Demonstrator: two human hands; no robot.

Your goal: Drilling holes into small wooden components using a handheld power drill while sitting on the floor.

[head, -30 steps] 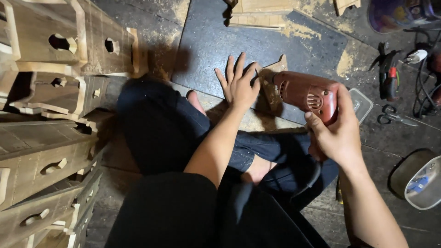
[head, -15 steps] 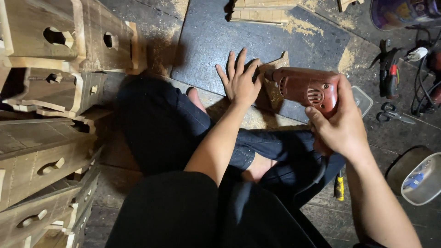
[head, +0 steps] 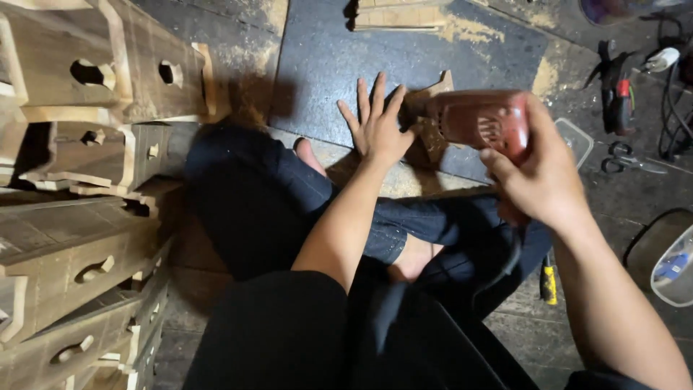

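Wooden boxes (head: 79, 217) are stacked at the floor's left. On the dark mat (head: 325, 65), the left hand (head: 377, 128), fingers spread flat, pins a wood piece (head: 426, 115). The right hand (head: 541, 173) is clamped round the red power tool (head: 476, 119). Fingers so near the tool risk a cut if it slips.

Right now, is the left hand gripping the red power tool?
No, the left hand lies flat and spread on a small wooden piece, while the right hand grips the red power tool.

The single head camera is looking steeply down, close above the left hand (head: 377, 123) and the floor (head: 346, 50) beyond it.
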